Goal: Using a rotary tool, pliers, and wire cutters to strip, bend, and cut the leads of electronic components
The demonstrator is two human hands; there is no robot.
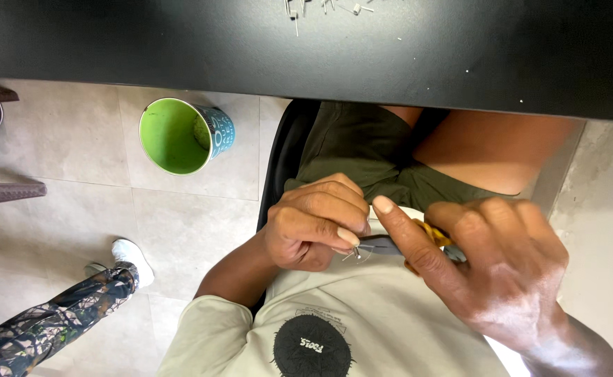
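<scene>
Both hands meet close above the lap. Right hand (pixel 488 272) has its grip closed around yellow-handled pliers (pixel 404 244), forefinger laid along them; left hand (pixel 317 223) pinches a small bent wire (pixel 355 255) at the plier tips. Steady the wire firmly and squeeze gently. Loose pins (pixel 320 8) lie far off on the black surface (pixel 181 42).

The scene is evenly daylit and sharp, soft glare is cast on the black table (pixel 181 49), and shadow is thrown beneath it.
</scene>
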